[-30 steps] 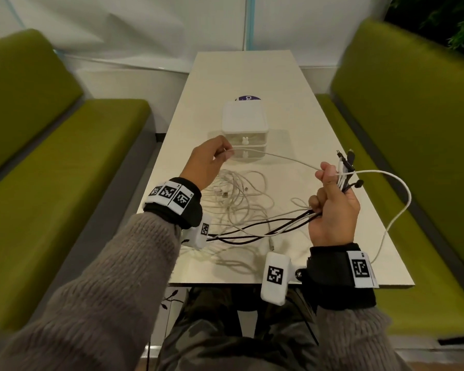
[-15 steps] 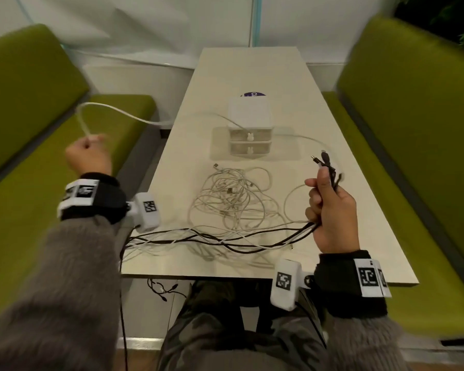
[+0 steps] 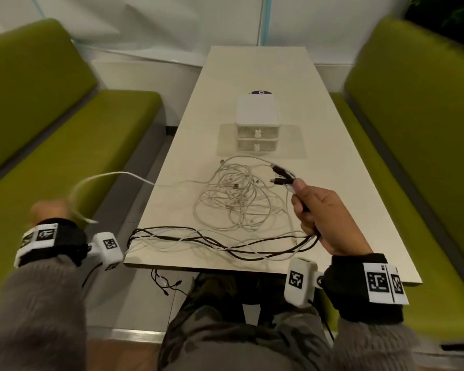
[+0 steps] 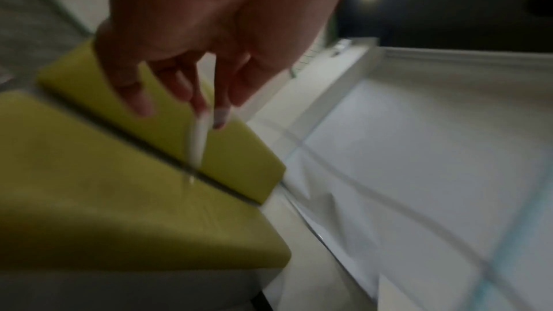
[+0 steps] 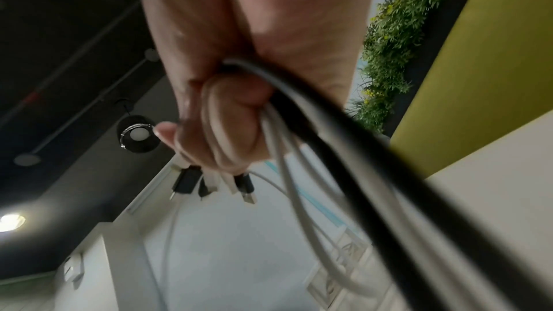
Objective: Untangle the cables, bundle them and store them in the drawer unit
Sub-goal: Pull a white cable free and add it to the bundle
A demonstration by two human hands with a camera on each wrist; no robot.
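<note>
A tangle of white cables (image 3: 236, 199) lies on the table (image 3: 257, 76) in front of the white two-drawer unit (image 3: 257, 127), whose drawers are closed. My right hand (image 3: 310, 207) grips a bunch of black and white cables (image 5: 287, 131), their plugs (image 3: 280, 175) sticking out above the fist. These cables trail left along the near table edge (image 3: 198, 239) and hang off it. My left hand (image 3: 48, 210), blurred, is out over the left bench and pinches the end of one white cable (image 4: 199, 136) that arcs back to the table (image 3: 113, 175).
Green benches (image 3: 73, 145) flank the table on both sides (image 3: 413, 129). A purple round sticker (image 3: 261, 92) shows behind the drawer unit. Cable ends dangle below the near table edge (image 3: 166, 285) above my lap.
My left hand pulled a white cable from the table centre far out to the left, then dropped lower. My right hand tilted forward over the pile, still holding its bunch.
</note>
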